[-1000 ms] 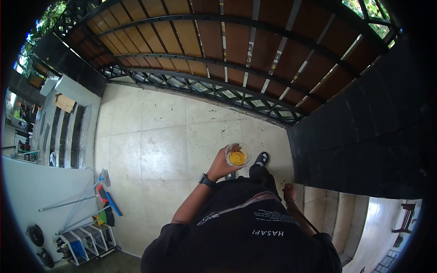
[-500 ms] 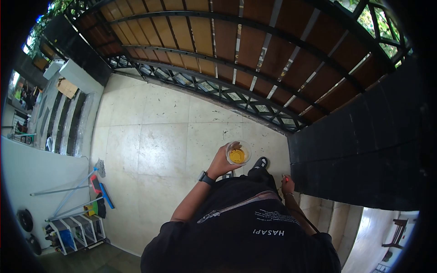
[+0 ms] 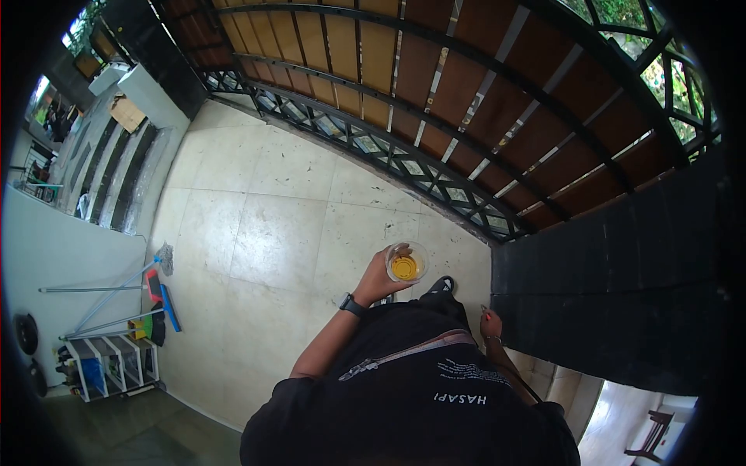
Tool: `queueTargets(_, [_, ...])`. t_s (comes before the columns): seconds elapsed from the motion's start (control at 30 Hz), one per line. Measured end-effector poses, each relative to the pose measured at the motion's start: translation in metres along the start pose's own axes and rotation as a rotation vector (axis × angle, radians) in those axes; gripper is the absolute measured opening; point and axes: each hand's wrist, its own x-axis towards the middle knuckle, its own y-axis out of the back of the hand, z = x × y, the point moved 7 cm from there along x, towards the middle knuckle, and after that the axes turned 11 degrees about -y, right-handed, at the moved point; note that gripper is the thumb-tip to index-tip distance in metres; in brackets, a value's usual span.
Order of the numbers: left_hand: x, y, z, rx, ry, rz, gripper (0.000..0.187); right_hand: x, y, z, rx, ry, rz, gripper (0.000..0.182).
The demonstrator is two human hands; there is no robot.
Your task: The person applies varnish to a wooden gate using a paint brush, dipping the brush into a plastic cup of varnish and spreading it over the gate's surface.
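My left hand (image 3: 378,278), with a dark watch on its wrist, is wrapped round a clear round cup (image 3: 407,262) above the floor. An amber-yellow liquid (image 3: 404,269) shows inside the cup. Down at my right side, by the black wall, my right hand (image 3: 490,325) is closed on a small red object (image 3: 488,317). A thin tip sticks out of that hand, and most of the object is hidden by the fingers.
A wood-and-metal gate (image 3: 373,70) runs across the top, beside a black wall (image 3: 606,287) on the right. Pale tiles (image 3: 272,233) cover the floor. At left stand a broom (image 3: 170,311), a mop (image 3: 165,259), a shelf rack (image 3: 116,365) and steps (image 3: 109,179).
The view has turned a little, so the rack, brooms and gate appear shifted. Both hands keep nearly the same place in front of the body, and the cup is still held.
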Motion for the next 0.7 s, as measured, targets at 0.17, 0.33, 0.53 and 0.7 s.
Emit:
queueTargets(0.17, [-0.001,0.0,0.002,0.042,-0.036,-0.014,0.08,0.003,0.004,-0.021,-0.003,-0.048,0.02,0.026])
queueTargets(0.33, [0.007,0.004,0.002,0.014,-0.035,-0.008,0.081,0.004,-0.003,-0.014,-0.047,-0.094,0.035,0.028])
queueTargets(0.53, [0.016,0.005,0.004,0.028,-0.046,-0.028,0.081,0.001,-0.008,0.003,-0.081,-0.059,-0.01,0.032])
queueTargets(0.7, [0.018,0.002,0.008,0.057,-0.062,-0.041,0.081,0.002,-0.011,0.014,-0.085,-0.086,-0.027,0.032])
